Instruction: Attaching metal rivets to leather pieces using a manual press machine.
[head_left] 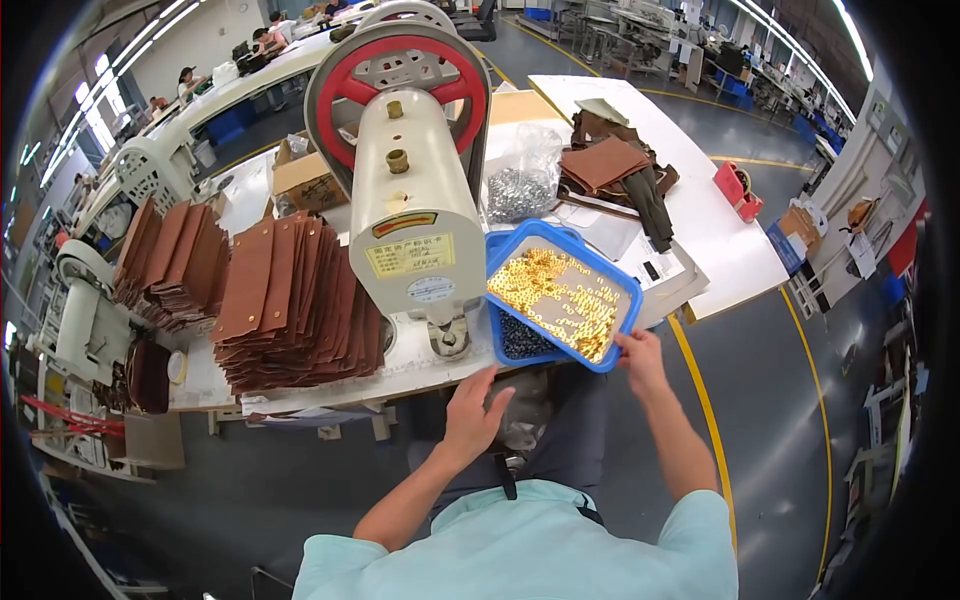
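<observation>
My right hand (640,360) pinches the near right corner of a blue plastic tray (627,325). Small gold-coloured metal fittings (545,278) are spread over the tray's pale bottom. It sits slanted across a second blue tray beneath, where dark small parts (525,338) show. My left hand (472,415) hangs at the table's front edge with thumb and fingers apart, holding nothing. Just beyond it stands a cream pressing machine (410,190) with a red-rimmed wheel (325,105). Left of the machine lie stacks of brown leather pieces (275,300), some bearing gold studs.
A clear bag of silvery metal parts (520,190) lies behind the trays. Dark and brown pieces (610,160) are heaped on the white table (700,230) beyond. A cardboard box (308,182) stands behind the leather stacks. Other people sit at benches far left.
</observation>
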